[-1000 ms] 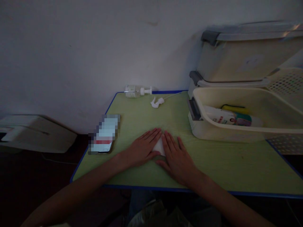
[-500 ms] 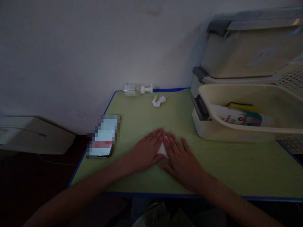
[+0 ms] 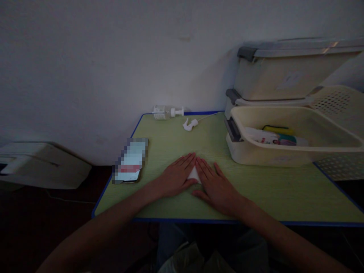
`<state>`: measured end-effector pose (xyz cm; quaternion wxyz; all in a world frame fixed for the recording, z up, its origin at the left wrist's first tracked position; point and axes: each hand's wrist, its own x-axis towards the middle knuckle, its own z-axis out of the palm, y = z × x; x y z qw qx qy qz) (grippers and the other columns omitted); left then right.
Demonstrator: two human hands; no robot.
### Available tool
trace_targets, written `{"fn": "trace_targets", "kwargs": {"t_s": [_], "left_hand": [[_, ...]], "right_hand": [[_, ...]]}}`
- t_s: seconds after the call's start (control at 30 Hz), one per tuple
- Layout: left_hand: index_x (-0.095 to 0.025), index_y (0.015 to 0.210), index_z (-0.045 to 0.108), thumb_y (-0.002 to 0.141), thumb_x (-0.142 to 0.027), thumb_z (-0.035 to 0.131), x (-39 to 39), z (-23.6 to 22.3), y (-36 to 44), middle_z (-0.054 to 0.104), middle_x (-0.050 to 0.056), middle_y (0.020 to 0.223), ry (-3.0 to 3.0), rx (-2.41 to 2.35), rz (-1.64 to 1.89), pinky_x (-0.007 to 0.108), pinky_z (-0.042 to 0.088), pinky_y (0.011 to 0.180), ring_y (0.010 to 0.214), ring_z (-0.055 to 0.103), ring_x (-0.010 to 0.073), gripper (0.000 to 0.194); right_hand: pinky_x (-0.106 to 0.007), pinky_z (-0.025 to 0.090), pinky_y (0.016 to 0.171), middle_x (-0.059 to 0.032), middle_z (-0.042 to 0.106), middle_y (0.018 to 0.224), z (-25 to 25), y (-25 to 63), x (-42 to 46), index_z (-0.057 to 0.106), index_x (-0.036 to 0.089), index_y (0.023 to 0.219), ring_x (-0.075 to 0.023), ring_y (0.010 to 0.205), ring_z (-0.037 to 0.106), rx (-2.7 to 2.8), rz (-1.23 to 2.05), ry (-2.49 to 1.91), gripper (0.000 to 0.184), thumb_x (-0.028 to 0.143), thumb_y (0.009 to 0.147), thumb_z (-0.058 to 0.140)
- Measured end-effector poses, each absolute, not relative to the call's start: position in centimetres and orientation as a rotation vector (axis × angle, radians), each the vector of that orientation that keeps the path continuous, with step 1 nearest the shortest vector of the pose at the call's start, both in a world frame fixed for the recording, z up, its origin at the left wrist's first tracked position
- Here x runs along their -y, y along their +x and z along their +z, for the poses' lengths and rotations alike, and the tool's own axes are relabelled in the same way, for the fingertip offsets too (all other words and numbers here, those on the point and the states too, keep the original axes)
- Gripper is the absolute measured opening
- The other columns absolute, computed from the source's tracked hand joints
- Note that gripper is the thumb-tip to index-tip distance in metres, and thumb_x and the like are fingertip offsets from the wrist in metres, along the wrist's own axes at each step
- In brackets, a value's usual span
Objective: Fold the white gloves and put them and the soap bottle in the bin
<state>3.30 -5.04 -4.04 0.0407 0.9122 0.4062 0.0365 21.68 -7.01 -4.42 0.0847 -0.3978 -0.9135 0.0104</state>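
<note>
A small white piece, perhaps folded paper or cloth, lies on the green table between my hands. Only a part of it shows; the rest is under my fingers. My left hand lies flat over its left side, fingers stretched out and pointing away from me, thumb at its near edge. Over the right side lies my right hand, also flat, its thumb spread toward the left. The fingertips of both hands meet at the top of the white piece.
On the left lies a phone with a lit, blurred screen. A clear pump bottle rests on its side by the wall, near a white spray nozzle with a tube. A cream bin holding a white bottle stands right, before a lidded box.
My view has shifted slightly, so the table and bin sit differently in it. The right hand's fingertips have come closer to the left's at the top of the white piece.
</note>
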Motion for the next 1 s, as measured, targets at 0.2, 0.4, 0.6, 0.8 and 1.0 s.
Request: {"fn": "trace_targets", "kwargs": {"t_s": [0.2,0.4,0.6,0.8,1.0], "left_hand": [[-0.004,0.137,0.022,0.093,-0.037,0.022,4.9,-4.2,3.1,0.021,0.016,0.146,2.690,-1.214,0.219,0.037,0.017,0.111,0.137,0.014,0.0172,0.055],[-0.009,0.137,0.026,0.093,-0.027,0.025,4.2,-4.1,2.5,0.024,0.013,0.146,2.588,-1.104,0.283,0.037,0.017,0.111,0.136,0.014,0.0141,0.048],[-0.011,0.137,0.027,0.090,-0.031,0.036,3.8,-3.7,1.9,0.020,0.014,0.147,2.484,-1.059,0.295,0.040,0.018,0.110,0.137,0.012,0.0174,0.051],[-0.013,0.130,0.041,0.079,-0.034,0.058,3.5,-3.6,2.0,0.040,0.015,0.135,2.415,-1.188,0.436,0.044,0.028,0.104,0.125,0.034,0.0245,0.058],[-0.019,0.128,0.043,0.057,-0.042,0.075,3.1,-3.3,2.3,0.050,0.012,0.117,2.226,-1.441,0.509,0.048,0.037,0.092,0.109,0.045,0.0294,0.081]], "right_hand": [[-0.053,0.024,0.104,-0.0208,0.029,0.142,-3.5,21.7,7.0,0.029,0.004,0.137,-0.0270,0.133,0.023,2.728,0.170,-1.215,0.073,0.056,0.086,0.032],[-0.049,0.028,0.103,-0.0159,0.040,0.137,-2.9,21.7,6.3,0.043,0.010,0.130,-0.0218,0.128,0.034,2.604,0.351,-1.263,0.046,0.030,0.092,0.026],[-0.048,0.029,0.102,-0.0152,0.045,0.134,-4.4,22.6,5.2,0.047,0.012,0.126,-0.0222,0.125,0.039,2.462,0.497,-1.191,0.044,0.021,0.083,0.046],[-0.043,0.039,0.093,-0.0131,0.054,0.119,-3.9,22.6,4.4,0.045,0.015,0.125,-0.0236,0.110,0.049,2.309,0.597,-1.200,0.058,0.017,0.070,0.064],[-0.039,0.045,0.075,-0.0088,0.060,0.098,-2.2,21.8,2.9,0.041,0.014,0.124,-0.0234,0.088,0.057,2.331,0.789,-1.403,0.075,0.016,0.056,0.074]]}}
